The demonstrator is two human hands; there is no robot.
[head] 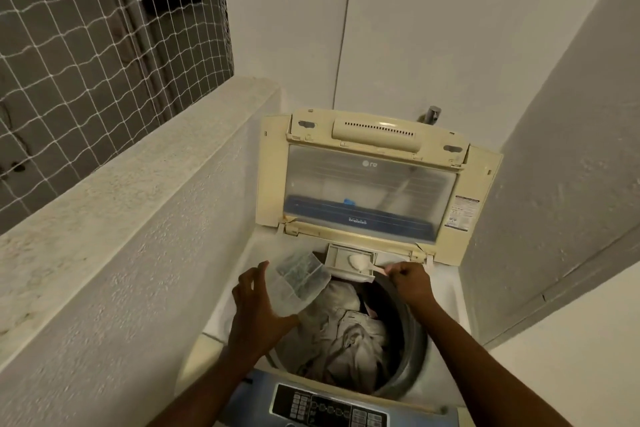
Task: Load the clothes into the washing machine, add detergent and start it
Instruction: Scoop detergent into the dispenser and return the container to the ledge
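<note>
We find the washer (221,308) with its lid (367,180) raised at 12 o'clock and the drum (412,350) filled with pale clothes (349,340). The panel (332,407) sits at 6 o'clock, untouched. The dispenser drawer (337,258) stands open at the drum's 12 o'clock edge. Our left hand (256,308) is clamped round a clear tub (298,282), tilted, at 10 o'clock of the drum. Our right hand (408,279) pinches a scoop (362,263) by its handle; its long axis runs 3 to 9 o'clock, and its heaped bowl lies over the drawer. The right hand is nearer. We judge tipping comes next; nothing obstructs. A tap (431,114) stands behind the lid.
</note>
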